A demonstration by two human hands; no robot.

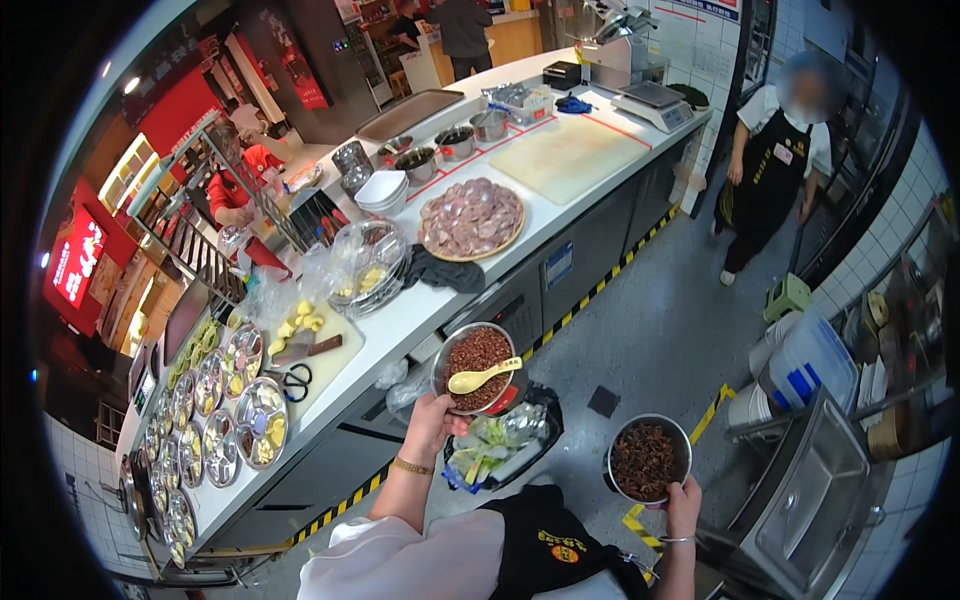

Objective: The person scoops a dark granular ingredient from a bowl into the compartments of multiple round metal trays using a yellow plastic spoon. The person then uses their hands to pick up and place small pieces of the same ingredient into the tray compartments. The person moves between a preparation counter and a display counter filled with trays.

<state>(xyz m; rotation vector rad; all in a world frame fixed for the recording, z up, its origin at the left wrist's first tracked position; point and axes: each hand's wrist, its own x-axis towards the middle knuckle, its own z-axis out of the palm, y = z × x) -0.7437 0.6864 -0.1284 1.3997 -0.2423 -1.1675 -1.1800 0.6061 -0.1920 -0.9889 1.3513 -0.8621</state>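
My left hand (pixel 433 425) grips the rim of a round metal pot of reddish-brown peppercorn-like spice (pixel 475 352), with a yellow spoon (pixel 484 376) lying on the spice. On the right, my right hand (pixel 681 504) holds the rim of a metal pot of star anise (pixel 644 460). Both pots are held up over the floor beside the counter. Left of them on the white counter are divided metal trays (pixel 261 422) with yellow pieces, a knife (pixel 306 349), black-handled scissors (pixel 298 382) and peeled ginger-like chunks (pixel 301 318).
A platter of raw meat (pixel 472 219) and a cutting board (pixel 571 161) lie on the counter (pixel 420 315). Below my hands stands a lined bin of vegetable scraps (pixel 499 450). A person in a black apron (pixel 780 161) is at the upper right, above a metal sink (pixel 814 487).
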